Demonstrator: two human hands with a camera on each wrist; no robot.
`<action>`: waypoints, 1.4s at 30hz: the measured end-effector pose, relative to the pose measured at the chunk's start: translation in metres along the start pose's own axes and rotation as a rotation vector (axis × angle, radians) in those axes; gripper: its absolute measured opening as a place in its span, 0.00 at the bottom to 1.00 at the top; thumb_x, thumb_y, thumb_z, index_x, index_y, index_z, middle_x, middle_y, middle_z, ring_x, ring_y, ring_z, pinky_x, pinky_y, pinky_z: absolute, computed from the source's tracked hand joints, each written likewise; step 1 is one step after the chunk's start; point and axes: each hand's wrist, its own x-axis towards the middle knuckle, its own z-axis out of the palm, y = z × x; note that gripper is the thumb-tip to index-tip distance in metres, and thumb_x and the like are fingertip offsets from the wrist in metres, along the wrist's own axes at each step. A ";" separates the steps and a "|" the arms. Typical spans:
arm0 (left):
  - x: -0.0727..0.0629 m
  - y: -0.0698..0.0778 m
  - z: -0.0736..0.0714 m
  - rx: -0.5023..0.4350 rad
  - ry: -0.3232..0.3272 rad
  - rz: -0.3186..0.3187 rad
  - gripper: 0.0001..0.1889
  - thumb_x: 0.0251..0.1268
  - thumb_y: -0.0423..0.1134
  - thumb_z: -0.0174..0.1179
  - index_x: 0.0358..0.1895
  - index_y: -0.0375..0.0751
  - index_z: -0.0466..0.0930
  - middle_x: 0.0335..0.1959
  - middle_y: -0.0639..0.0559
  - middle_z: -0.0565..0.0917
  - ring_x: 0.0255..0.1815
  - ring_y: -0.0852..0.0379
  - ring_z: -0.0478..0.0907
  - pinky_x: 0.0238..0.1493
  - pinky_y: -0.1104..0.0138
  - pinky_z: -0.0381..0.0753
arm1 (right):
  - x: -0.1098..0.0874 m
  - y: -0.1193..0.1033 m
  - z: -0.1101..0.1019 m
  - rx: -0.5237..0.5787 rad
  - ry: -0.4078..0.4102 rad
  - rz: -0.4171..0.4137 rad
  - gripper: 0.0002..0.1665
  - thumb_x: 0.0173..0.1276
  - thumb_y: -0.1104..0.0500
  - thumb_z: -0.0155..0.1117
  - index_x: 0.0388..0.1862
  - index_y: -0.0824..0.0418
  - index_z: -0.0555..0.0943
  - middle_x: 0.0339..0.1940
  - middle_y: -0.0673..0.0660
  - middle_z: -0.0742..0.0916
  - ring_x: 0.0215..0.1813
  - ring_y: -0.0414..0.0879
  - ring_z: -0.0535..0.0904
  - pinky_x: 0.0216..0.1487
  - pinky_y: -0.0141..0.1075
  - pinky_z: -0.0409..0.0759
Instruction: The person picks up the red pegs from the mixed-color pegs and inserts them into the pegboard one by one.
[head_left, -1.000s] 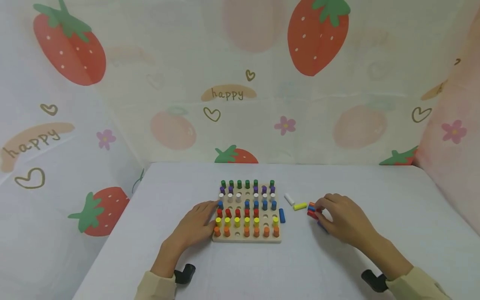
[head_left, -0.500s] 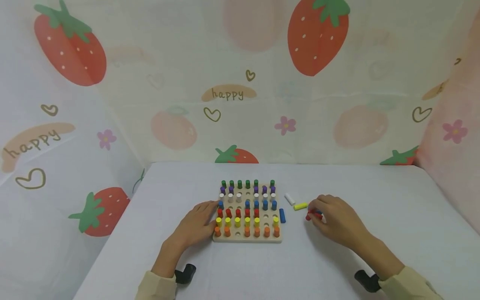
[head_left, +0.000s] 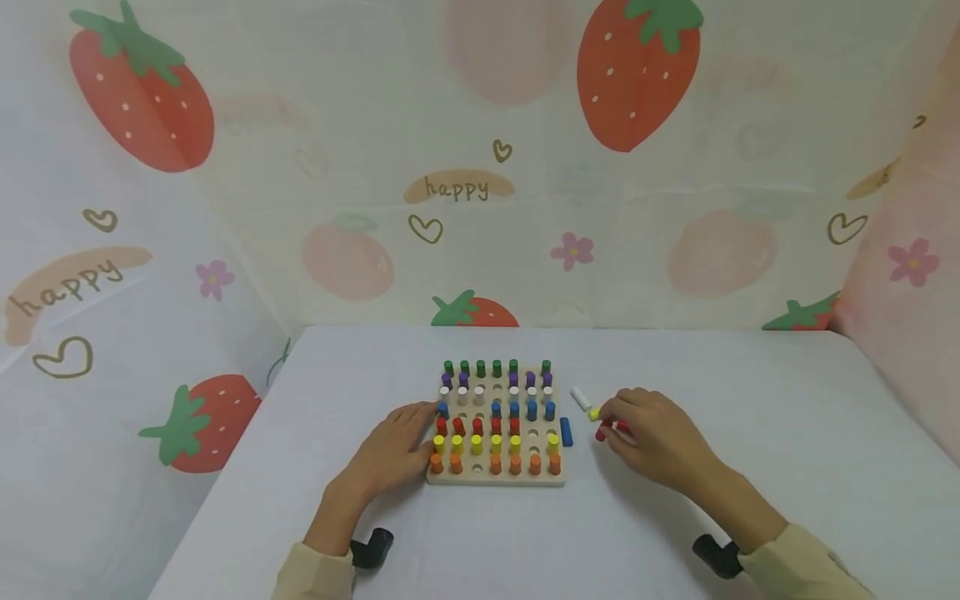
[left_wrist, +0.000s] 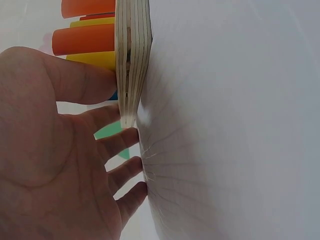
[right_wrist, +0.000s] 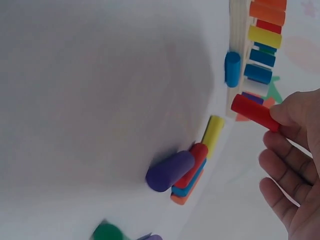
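Note:
A wooden pegboard (head_left: 497,481) bears rows of coloured pegs, with several holes bare. My left hand (head_left: 393,446) lies at its left side, and in the left wrist view the thumb touches the board's edge (left_wrist: 132,50) while the other fingers stretch loosely along the tabletop. Between thumb and fingertips, my right hand (head_left: 660,437) pinches a red peg (right_wrist: 252,111), raised off the table to the right of the board. Below it in the right wrist view lie a purple peg (right_wrist: 170,171), another red peg (right_wrist: 196,159) and a yellow peg (right_wrist: 213,134).
Close to the board's right edge lies a blue peg (head_left: 566,432), with a white peg (head_left: 581,398) farther back. An orange peg (right_wrist: 179,199) and a green peg (right_wrist: 107,232) also lie on the white tabletop (head_left: 375,358). A strawberry-print curtain (head_left: 337,167) hangs behind.
My right hand has lifted a red peg from the loose group and carried it left, nearer the board. The left hand has stayed in place.

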 end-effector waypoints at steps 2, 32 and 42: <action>0.000 -0.001 0.000 -0.001 0.006 0.001 0.34 0.76 0.43 0.52 0.83 0.42 0.62 0.82 0.42 0.68 0.85 0.38 0.61 0.85 0.39 0.60 | 0.003 -0.003 0.000 0.002 0.004 -0.011 0.12 0.60 0.60 0.81 0.43 0.55 0.90 0.39 0.48 0.91 0.39 0.40 0.81 0.44 0.39 0.88; 0.000 -0.001 0.001 -0.015 0.011 0.002 0.34 0.75 0.44 0.51 0.82 0.42 0.63 0.82 0.42 0.69 0.85 0.39 0.62 0.86 0.40 0.60 | 0.032 -0.034 0.016 0.030 -0.058 -0.068 0.09 0.66 0.55 0.78 0.44 0.53 0.89 0.40 0.48 0.91 0.45 0.43 0.85 0.57 0.45 0.89; -0.001 0.001 0.001 -0.018 0.013 0.003 0.34 0.75 0.43 0.52 0.82 0.42 0.63 0.82 0.43 0.68 0.85 0.39 0.62 0.86 0.40 0.60 | 0.041 -0.041 0.021 0.045 -0.067 -0.081 0.07 0.67 0.54 0.78 0.42 0.51 0.89 0.41 0.48 0.91 0.46 0.43 0.85 0.57 0.44 0.88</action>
